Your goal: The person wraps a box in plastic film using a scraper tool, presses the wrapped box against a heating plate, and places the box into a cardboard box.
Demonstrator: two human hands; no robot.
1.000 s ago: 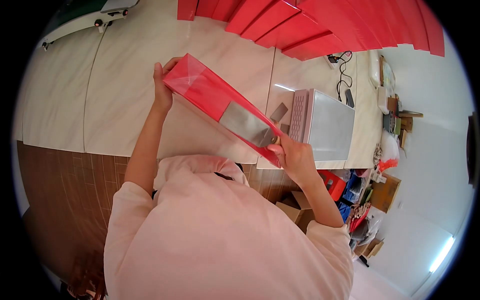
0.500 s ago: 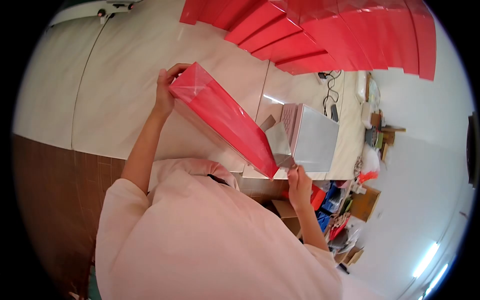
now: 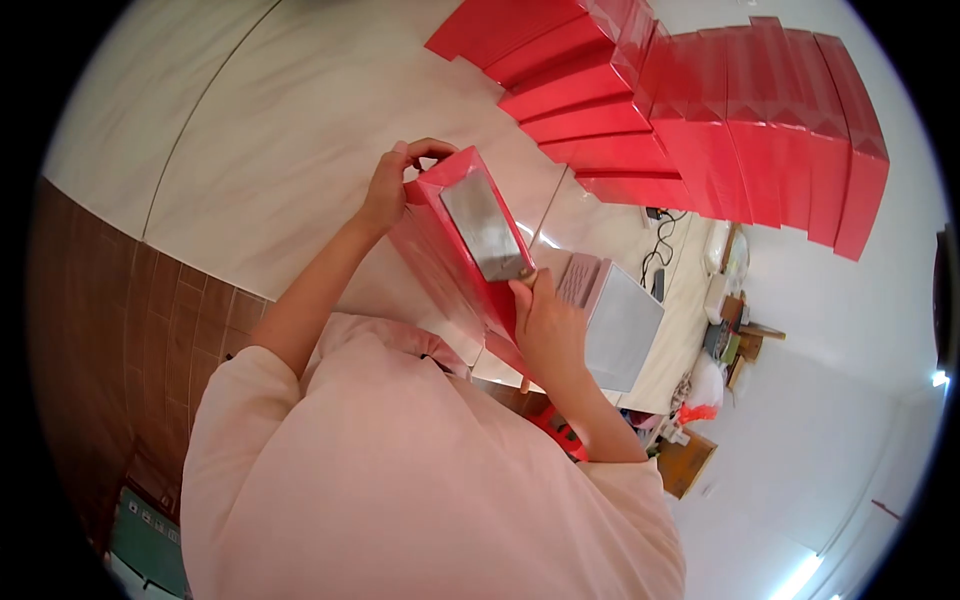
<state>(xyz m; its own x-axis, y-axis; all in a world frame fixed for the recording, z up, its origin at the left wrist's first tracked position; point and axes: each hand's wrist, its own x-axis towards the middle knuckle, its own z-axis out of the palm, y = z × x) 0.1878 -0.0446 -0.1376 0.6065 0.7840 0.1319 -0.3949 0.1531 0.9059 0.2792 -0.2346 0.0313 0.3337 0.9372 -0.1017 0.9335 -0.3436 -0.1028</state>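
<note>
Film-wrapped red box: held slantwise between the two hands, in front of the pink-clad torso and over the near edge of the marbled table; whether any part of it rests on the table cannot be told.
Left hand: grasping the box at its far end, thumb and fingers about the corner.
Right hand: closed round the handle of a flat-bladed metal scraper; a fingertip shows past the box's lower edge, so this hand may be bracing it too.
Scraper blade: laid over the box's upward face near the far end; how hard it presses cannot be told.
Film at risk: a tilted blade corner could, I judge, nick or wrinkle the clear wrap; if the blade is hot, lingering could shrink or melt it.
Grip at risk: a firm push with only the left hand steadying the far end could twist the box loose; a slip of the blade could reach those fingers.
Half a second ago: the blade stood off the box's near end, beside the slotted pink-and-grey appliance; it is now over the box, which has been turned and brought more upright. More of the red box stack shows.
</note>
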